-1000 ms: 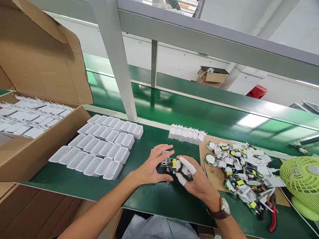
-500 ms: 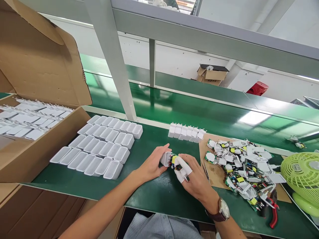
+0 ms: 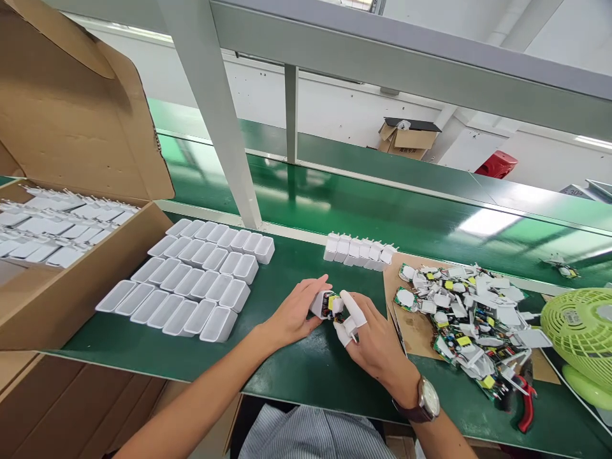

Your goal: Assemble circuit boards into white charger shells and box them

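My left hand (image 3: 292, 313) grips a small white charger shell (image 3: 319, 303) just above the green bench. My right hand (image 3: 369, 342), with white finger cots and a wristwatch, pinches a small circuit board (image 3: 329, 304) that sits partly inside that shell. To the left lie rows of empty white shells (image 3: 196, 280). Behind my hands stands a short row of assembled white shells (image 3: 356, 250). On a cardboard sheet to the right is a heap of circuit boards (image 3: 466, 315).
A large open cardboard box (image 3: 67, 191) with white parts fills the left. A pale green fan (image 3: 581, 338) and red-handled pliers (image 3: 526, 405) sit at the right. A grey post (image 3: 224, 127) rises behind the shells. A green conveyor (image 3: 382, 210) runs behind the bench.
The board and shell were apart under my hands a second ago. Now the board is pushed partway into the shell, and both hands have lifted slightly and closed on it.
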Motion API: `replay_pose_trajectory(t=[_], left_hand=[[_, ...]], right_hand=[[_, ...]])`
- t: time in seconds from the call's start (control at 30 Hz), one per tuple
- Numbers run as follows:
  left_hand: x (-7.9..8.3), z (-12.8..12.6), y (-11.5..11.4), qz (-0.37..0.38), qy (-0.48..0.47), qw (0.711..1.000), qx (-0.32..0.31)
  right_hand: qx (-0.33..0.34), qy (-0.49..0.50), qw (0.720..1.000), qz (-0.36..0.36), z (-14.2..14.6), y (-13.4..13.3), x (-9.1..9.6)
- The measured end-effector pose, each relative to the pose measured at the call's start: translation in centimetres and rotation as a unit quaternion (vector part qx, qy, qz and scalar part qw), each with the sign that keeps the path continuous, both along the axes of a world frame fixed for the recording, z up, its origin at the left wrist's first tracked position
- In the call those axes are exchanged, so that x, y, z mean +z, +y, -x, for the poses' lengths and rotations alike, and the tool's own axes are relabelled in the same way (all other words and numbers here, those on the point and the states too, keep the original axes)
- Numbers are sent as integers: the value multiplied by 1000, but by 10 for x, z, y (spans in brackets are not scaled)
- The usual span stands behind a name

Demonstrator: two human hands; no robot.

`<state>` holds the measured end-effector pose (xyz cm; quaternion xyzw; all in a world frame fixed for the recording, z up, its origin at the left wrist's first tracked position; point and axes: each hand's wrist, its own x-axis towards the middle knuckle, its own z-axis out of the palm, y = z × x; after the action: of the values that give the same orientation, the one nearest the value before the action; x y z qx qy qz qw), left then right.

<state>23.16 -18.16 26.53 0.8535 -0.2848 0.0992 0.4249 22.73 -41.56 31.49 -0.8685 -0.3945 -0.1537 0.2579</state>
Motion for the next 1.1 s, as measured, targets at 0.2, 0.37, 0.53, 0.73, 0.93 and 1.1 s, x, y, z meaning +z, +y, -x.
replay_pose_trajectory(t=[0.2,0.37,0.53,0.73,0.93,1.1], left_hand=[[-1,0,0,-6,-1,1000,2],[-3,0,1,-6,-5,1000,7],[-5,-1,-1,0,0,1000,13],[-3,-1,-2,6,-6,1000,15],[-1,-1,-3,8,-7,1000,23],[-3,-1,-2,2,-2,1000,25]], right_hand=[[-8,-9,1000,18,0,4,5],[-6,-6,1000,15,-1,4,8],[-9,18,1000,2,-5,1,4],[-7,28,1000,-1,-6,-1,-1],[0,13,1000,4,-7,2,4],[-4,-9,1000,5,-8,5,7]])
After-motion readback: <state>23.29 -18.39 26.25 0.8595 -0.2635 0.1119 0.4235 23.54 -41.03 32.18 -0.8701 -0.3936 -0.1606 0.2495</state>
